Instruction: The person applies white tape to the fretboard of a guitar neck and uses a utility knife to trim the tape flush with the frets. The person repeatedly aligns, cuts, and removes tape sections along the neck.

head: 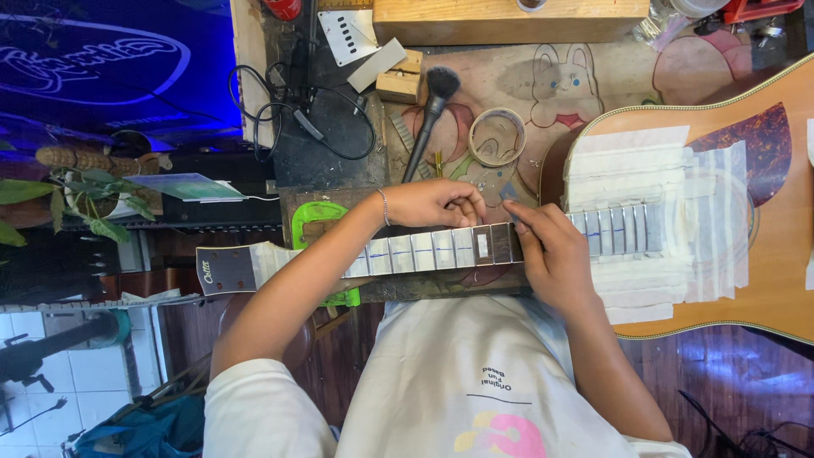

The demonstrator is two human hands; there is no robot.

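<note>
1. Closest to the camera, the person's white shirt [458, 382] is filling the lower middle of the view, with both forearms reaching away from it toward the table [339, 161].
2. Going from the left, a guitar headstock [225, 270] is hanging out past the table's left edge, and a green neck rest [312, 222] is sitting under the neck beside it, apparently propping it level.
3. Running left to right along the table's near edge, the guitar neck [424, 251] is lying flat with pale masking tape [398, 253] covering the wood between the frets, seemingly shielding it while the metal is being worked.
4. Resting on the far side of the neck, the left hand [432, 203] is curling loosely over it with fingertips pressing down on the taped fretboard; it is steadying the neck and holding nothing else.
5. Just to its right, the right hand [551, 254] is lying across the neck, pinching a small grey piece [510, 193] between thumb and forefinger at the one bare section of fretboard [500, 243]; what the piece is I cannot tell.
6. Farther back at the table's middle, a soft brush [432, 106] and a roll of tape [497, 136] are lying within reach.
7. At the right edge, the guitar body [780, 254] is lying face up, its top masked with more tape around the fretboard end.
</note>
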